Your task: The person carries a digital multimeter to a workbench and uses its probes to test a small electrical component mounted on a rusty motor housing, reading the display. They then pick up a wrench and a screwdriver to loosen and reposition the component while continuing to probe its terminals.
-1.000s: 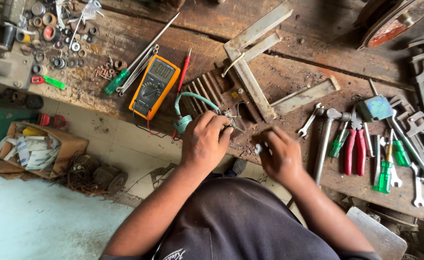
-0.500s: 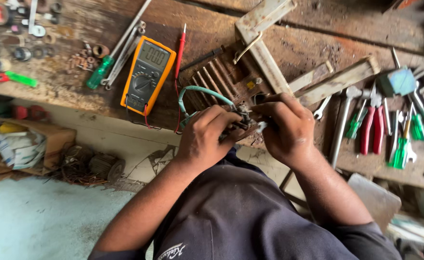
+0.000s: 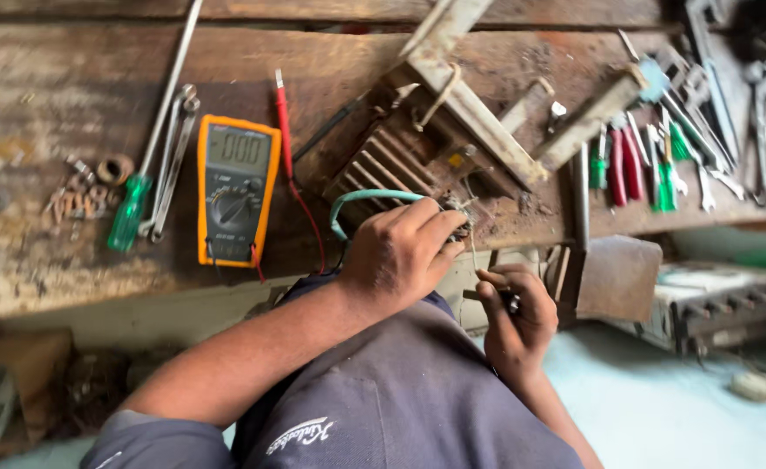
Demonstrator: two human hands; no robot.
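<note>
My left hand (image 3: 400,252) is closed around a small wired part with thin wires (image 3: 461,213) at the front edge of the wooden workbench (image 3: 70,269). A green cable (image 3: 357,201) loops from behind that hand. My right hand (image 3: 513,313) is below the bench edge, fingers pinched on a small dark object that is mostly hidden. Just behind my left hand lies a rusty finned metal block (image 3: 391,165). An orange multimeter (image 3: 233,189) lies to the left, with a red probe (image 3: 284,117) beside it.
A green-handled screwdriver (image 3: 131,213) and a wrench (image 3: 170,169) lie left of the meter, near rusty nuts and washers (image 3: 87,195). Metal angle pieces (image 3: 461,95) cross the middle. Red and green pliers and spanners (image 3: 652,165) fill the right. A grey box (image 3: 713,304) sits below.
My right hand has dropped away from the left, down below the bench edge. My left hand stays on the wired part. The view has shifted right and closer.
</note>
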